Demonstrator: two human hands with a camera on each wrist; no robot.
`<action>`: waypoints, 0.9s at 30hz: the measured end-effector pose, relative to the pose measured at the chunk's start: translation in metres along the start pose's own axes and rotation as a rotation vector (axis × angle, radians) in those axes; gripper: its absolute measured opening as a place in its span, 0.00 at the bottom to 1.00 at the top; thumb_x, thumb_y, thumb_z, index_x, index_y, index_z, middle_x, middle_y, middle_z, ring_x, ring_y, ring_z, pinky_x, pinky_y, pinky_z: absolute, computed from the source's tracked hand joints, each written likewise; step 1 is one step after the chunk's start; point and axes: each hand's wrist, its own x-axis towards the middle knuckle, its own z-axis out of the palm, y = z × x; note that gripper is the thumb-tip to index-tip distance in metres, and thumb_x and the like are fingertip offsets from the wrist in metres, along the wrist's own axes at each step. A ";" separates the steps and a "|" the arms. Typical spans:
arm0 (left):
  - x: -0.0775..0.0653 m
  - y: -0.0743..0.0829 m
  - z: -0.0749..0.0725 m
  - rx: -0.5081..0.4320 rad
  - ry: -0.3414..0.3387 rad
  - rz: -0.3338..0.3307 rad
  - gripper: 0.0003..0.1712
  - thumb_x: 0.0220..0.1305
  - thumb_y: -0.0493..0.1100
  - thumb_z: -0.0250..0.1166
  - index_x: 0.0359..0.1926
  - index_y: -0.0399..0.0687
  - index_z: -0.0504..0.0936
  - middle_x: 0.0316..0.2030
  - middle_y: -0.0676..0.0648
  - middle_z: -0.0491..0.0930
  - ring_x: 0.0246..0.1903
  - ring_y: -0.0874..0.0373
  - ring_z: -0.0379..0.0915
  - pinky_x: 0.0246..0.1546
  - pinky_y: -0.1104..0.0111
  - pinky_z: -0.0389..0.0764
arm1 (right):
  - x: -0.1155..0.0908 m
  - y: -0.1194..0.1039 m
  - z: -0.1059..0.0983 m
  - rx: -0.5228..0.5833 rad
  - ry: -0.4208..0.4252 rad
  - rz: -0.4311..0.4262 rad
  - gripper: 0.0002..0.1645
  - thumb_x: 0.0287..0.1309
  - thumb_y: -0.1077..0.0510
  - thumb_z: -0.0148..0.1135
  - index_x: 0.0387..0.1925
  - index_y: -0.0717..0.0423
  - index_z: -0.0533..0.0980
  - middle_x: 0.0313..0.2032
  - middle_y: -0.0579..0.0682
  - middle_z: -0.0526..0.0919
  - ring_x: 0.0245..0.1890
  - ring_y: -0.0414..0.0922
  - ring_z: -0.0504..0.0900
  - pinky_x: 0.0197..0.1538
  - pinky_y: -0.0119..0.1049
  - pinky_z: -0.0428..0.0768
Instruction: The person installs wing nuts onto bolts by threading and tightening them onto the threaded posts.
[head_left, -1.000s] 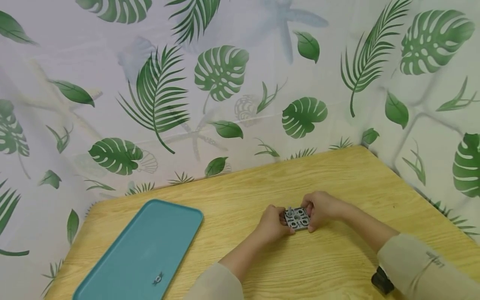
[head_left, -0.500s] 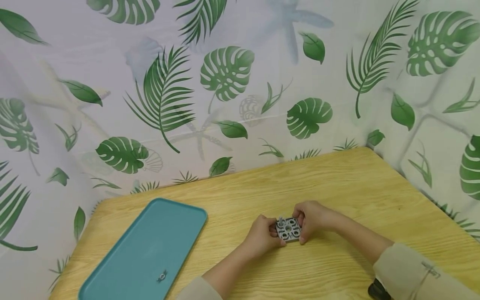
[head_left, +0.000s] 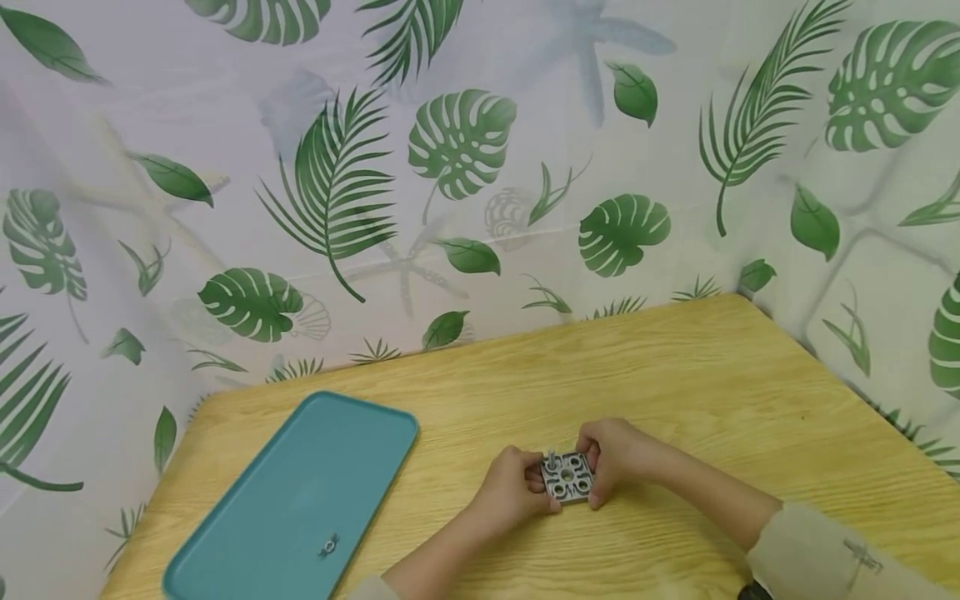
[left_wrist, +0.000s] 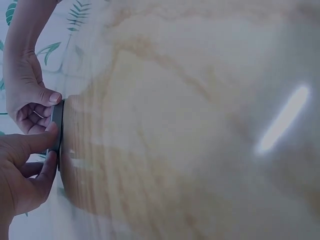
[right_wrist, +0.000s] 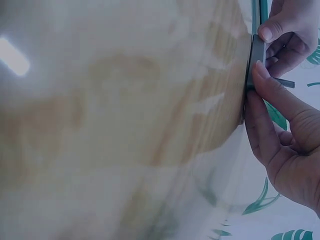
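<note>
A square grey metal plate (head_left: 567,477) with several round holes and slots lies low at the wooden tabletop. From its far left corner a threaded bolt (head_left: 551,460) stands up; its shaft also shows in the right wrist view (right_wrist: 286,83). My left hand (head_left: 510,492) pinches the plate's left edge between thumb and fingers. Opposite it, my right hand (head_left: 618,457) grips the right edge. Both wrist views show the plate edge-on, thin and dark, with thumbs on its upper side. Whether its underside fully touches the table cannot be told.
On the left of the table lies a teal tray (head_left: 300,492) with a small metal wing nut (head_left: 328,546) in it. A black object (head_left: 753,592) peeks out by my right sleeve at the bottom. A leaf-patterned cloth (head_left: 450,217) rises behind the table.
Both hands have drawn the plate leftward and closer to me across the table, keeping their hold. The bolt stays in its corner. The head view has shifted slightly left.
</note>
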 end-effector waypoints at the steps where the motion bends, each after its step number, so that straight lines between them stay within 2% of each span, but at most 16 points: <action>1: -0.002 -0.001 0.000 0.000 -0.001 0.003 0.38 0.44 0.30 0.74 0.56 0.19 0.68 0.40 0.44 0.69 0.35 0.63 0.74 0.37 0.77 0.79 | -0.001 -0.001 0.001 0.000 -0.001 0.003 0.33 0.17 0.69 0.82 0.34 0.61 0.75 0.26 0.49 0.75 0.28 0.43 0.72 0.32 0.34 0.74; 9: -0.013 -0.001 0.001 -0.034 -0.006 0.012 0.40 0.44 0.30 0.74 0.57 0.18 0.67 0.40 0.44 0.69 0.35 0.62 0.74 0.38 0.78 0.78 | -0.008 -0.007 0.007 0.003 -0.014 0.050 0.33 0.16 0.70 0.82 0.33 0.59 0.75 0.26 0.49 0.75 0.28 0.43 0.72 0.33 0.35 0.73; 17: -0.015 0.001 -0.002 -0.014 -0.023 0.001 0.39 0.45 0.31 0.75 0.57 0.20 0.68 0.39 0.45 0.68 0.35 0.63 0.72 0.38 0.78 0.78 | -0.011 -0.010 0.007 0.013 -0.017 -0.004 0.32 0.17 0.71 0.81 0.32 0.60 0.74 0.25 0.49 0.75 0.27 0.43 0.72 0.31 0.33 0.73; 27: -0.029 0.000 -0.005 -0.022 -0.027 0.000 0.39 0.46 0.32 0.74 0.58 0.21 0.67 0.39 0.45 0.68 0.36 0.64 0.72 0.39 0.78 0.78 | -0.015 -0.015 0.013 0.021 -0.042 -0.030 0.32 0.17 0.71 0.81 0.32 0.60 0.73 0.25 0.49 0.75 0.28 0.43 0.72 0.31 0.32 0.73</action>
